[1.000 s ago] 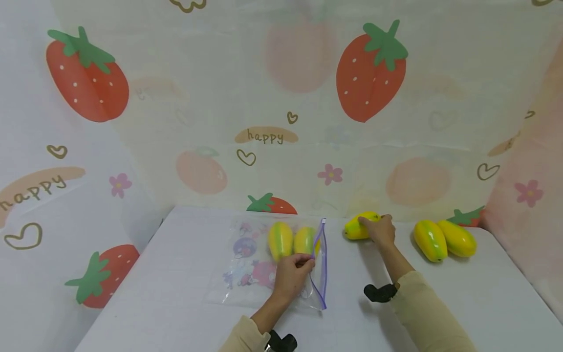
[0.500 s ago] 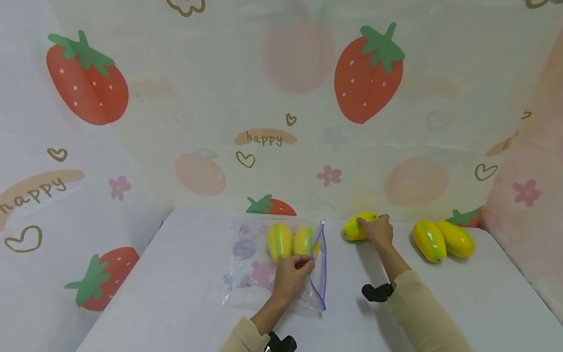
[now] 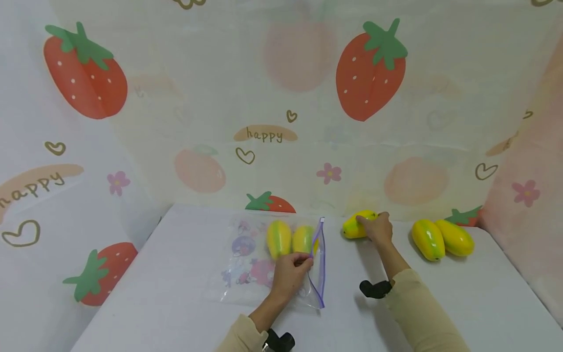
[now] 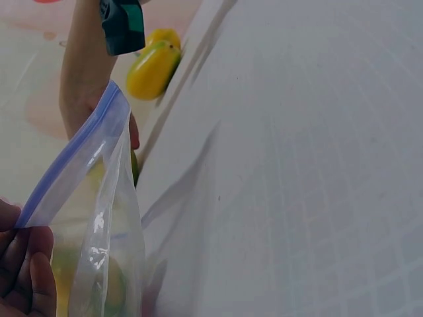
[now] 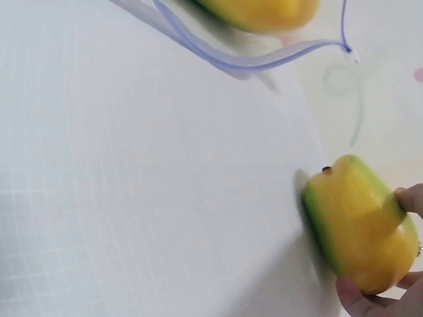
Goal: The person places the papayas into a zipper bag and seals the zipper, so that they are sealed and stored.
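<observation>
My left hand [image 3: 289, 276] pinches the opening edge of a clear zip bag [image 3: 239, 288] with a purple zip strip and printed cartoon figures. Two yellow-green papayas [image 3: 279, 237] lie inside it, one partly covered by the strip. In the left wrist view the fingers [image 4: 43, 281] grip the zip strip [image 4: 59, 162]. To the right of the bag, my right hand [image 3: 381, 229] holds another papaya [image 3: 355, 227] near the table's back edge. The right wrist view shows thumb and fingers around this papaya [image 5: 357, 228], its dark stem end toward the bag.
Two more papayas [image 3: 428, 240] lie side by side on the white table [image 3: 145, 293], right of my right hand. A strawberry-printed curtain [image 3: 308, 122] stands right behind the table. Black wrist-camera mounts [image 3: 375, 289] sit below both hands.
</observation>
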Demonstrator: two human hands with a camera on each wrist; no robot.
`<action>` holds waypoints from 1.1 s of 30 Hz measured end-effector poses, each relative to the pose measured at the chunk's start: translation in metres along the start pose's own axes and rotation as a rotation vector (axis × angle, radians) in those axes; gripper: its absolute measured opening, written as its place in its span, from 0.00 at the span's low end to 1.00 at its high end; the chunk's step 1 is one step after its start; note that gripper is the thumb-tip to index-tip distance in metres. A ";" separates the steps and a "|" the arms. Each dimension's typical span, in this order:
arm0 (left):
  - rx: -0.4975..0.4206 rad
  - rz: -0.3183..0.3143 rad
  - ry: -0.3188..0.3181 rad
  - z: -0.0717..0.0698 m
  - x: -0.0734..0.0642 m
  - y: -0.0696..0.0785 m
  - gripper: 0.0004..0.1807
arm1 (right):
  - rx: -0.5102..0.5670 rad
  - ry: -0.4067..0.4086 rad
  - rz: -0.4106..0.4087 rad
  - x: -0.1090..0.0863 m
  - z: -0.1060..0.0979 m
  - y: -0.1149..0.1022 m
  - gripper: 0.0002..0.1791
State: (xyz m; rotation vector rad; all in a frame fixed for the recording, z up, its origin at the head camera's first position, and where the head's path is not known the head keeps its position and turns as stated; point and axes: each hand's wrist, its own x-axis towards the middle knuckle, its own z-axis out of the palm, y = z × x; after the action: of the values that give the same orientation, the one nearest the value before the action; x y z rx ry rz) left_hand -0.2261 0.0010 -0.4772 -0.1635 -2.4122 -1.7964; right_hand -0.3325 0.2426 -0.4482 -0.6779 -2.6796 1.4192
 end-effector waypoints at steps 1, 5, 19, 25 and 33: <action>0.000 -0.003 -0.001 0.000 0.000 0.000 0.10 | 0.003 -0.003 0.003 0.000 0.000 0.000 0.43; 0.004 -0.009 0.001 0.000 0.000 0.001 0.09 | 0.009 -0.009 0.013 0.002 0.001 0.001 0.43; -0.008 -0.012 -0.003 0.000 -0.002 0.002 0.10 | 0.019 0.009 0.022 0.001 0.003 0.001 0.43; -0.003 -0.017 -0.002 -0.001 -0.002 0.001 0.09 | 0.029 0.013 0.018 -0.001 0.003 0.000 0.43; -0.010 -0.007 0.001 -0.001 -0.004 0.001 0.10 | 0.117 -0.011 0.036 0.000 0.002 0.009 0.46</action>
State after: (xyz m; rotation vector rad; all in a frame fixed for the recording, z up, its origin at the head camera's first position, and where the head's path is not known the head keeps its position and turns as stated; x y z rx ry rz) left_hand -0.2224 -0.0002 -0.4769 -0.1547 -2.4064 -1.8118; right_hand -0.3299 0.2459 -0.4568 -0.7136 -2.5802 1.5773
